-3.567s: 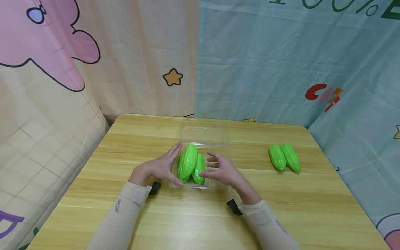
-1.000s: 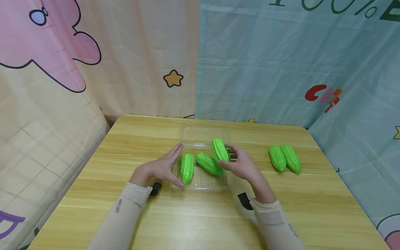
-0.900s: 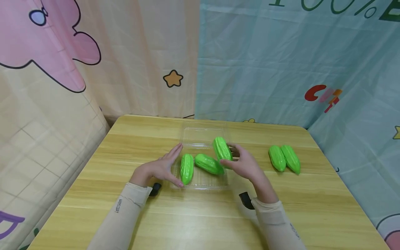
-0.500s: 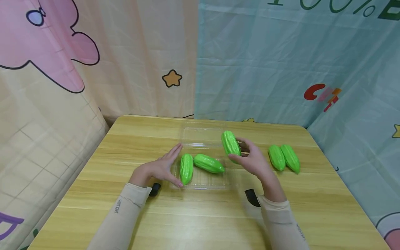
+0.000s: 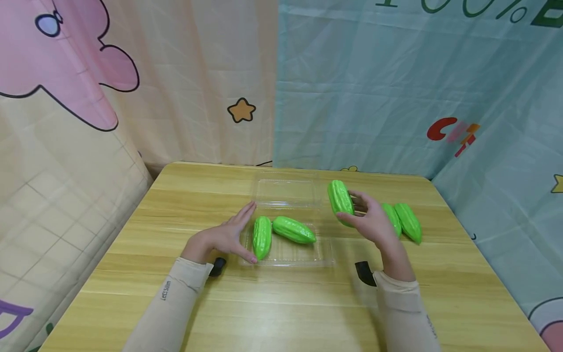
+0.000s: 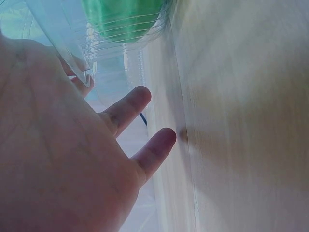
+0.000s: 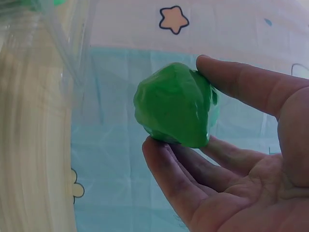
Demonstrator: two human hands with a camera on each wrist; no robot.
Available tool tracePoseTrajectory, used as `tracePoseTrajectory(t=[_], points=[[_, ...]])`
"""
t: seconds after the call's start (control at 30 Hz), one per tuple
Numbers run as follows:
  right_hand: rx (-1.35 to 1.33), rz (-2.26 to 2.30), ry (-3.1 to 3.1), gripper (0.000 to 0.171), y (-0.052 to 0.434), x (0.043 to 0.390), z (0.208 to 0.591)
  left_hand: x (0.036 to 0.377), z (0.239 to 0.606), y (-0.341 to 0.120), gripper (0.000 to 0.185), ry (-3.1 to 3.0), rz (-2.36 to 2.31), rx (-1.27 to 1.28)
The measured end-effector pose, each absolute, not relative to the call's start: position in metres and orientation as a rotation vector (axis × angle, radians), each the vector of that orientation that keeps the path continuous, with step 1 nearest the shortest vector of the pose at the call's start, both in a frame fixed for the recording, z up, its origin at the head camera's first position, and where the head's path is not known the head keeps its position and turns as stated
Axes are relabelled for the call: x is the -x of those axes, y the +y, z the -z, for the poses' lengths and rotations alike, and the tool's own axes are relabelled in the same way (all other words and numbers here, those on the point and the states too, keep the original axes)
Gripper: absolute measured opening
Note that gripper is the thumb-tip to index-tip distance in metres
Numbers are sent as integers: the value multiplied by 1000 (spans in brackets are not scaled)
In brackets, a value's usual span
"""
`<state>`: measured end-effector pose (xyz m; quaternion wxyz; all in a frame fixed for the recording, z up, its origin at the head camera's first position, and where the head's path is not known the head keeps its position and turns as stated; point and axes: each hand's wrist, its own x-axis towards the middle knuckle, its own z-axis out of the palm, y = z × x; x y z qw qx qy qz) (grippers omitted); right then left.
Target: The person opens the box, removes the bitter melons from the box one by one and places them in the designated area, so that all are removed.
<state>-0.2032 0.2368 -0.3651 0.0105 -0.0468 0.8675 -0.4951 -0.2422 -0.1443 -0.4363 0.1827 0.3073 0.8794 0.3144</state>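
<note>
In the right hand (image 5: 371, 220) is a bright green, ridged bitter melon (image 5: 340, 198), held above the table between thumb and fingertips. The right wrist view shows this held bitter melon (image 7: 174, 106) end-on. Spread along the left side of a clear plastic container (image 5: 288, 262) is the left hand (image 5: 224, 238), its thumb near the front corner and its fingers straight. Two bitter melons lie inside the container: one lengthwise (image 5: 262, 238) at the left, another slanting (image 5: 294, 230) beside it. In the left wrist view, the container's rim (image 6: 87, 77) touches the left hand (image 6: 72, 140).
The container's clear lid (image 5: 286, 191) lies folded back towards the table's far edge. Two more bitter melons (image 5: 409, 223) lie side by side at the right, one partly hidden behind the right hand. Printed curtains (image 5: 352, 88) hang behind the wooden table (image 5: 281, 313).
The right hand has taken the top bitter melon off the pile in the container and carried it right and up. One left inside now lies slanted. The left hand has stayed put.
</note>
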Motion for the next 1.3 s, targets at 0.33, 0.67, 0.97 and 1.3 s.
tracePoseTrajectory(t=[0.33, 0.67, 0.97, 1.3], points=[[35, 1442, 2745, 82, 259, 209, 367, 243, 436, -145, 146, 2484, -898, -878], [-74, 1342, 2781, 81, 277, 221, 383, 244, 439, -145, 147, 2493, -891, -873], [-181, 1229, 2828, 80, 288, 230, 403, 244, 439, -145, 146, 2484, -891, -876], [-249, 1108, 2888, 79, 296, 233, 419, 243, 439, -145, 147, 2478, -899, -871]])
